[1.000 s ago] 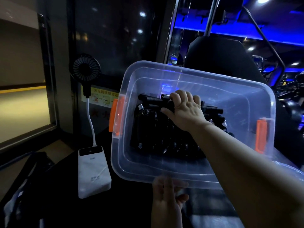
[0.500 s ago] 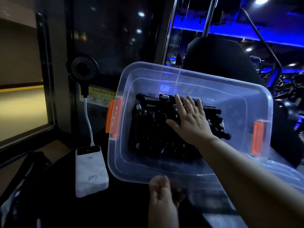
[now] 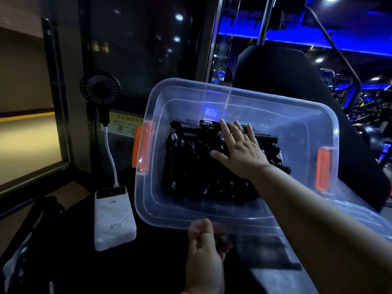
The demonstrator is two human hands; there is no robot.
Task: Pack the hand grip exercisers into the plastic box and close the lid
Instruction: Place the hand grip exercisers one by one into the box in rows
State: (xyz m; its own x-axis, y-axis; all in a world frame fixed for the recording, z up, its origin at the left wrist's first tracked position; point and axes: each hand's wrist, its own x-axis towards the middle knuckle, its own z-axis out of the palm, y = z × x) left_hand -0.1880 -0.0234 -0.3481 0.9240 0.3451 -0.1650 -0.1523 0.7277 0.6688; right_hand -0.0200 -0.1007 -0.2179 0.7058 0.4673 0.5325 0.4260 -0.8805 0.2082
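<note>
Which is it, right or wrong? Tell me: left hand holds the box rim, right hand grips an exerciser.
Wrong. In the head view the right hand lies flat on the exercisers, gripping none. The left hand does hold the box rim.

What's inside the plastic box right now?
In the plastic box: a pile of black hand grip exercisers with silver springs, the right hand flat on top. Anything under hand and pile is covered.

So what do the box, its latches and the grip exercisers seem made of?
Box: clear glossy plastic; the contents show through its walls. Latches: opaque orange, probably plastic. Grip exercisers: matte black handles, maybe foam or rubber; their shiny coil springs look metal.
</note>
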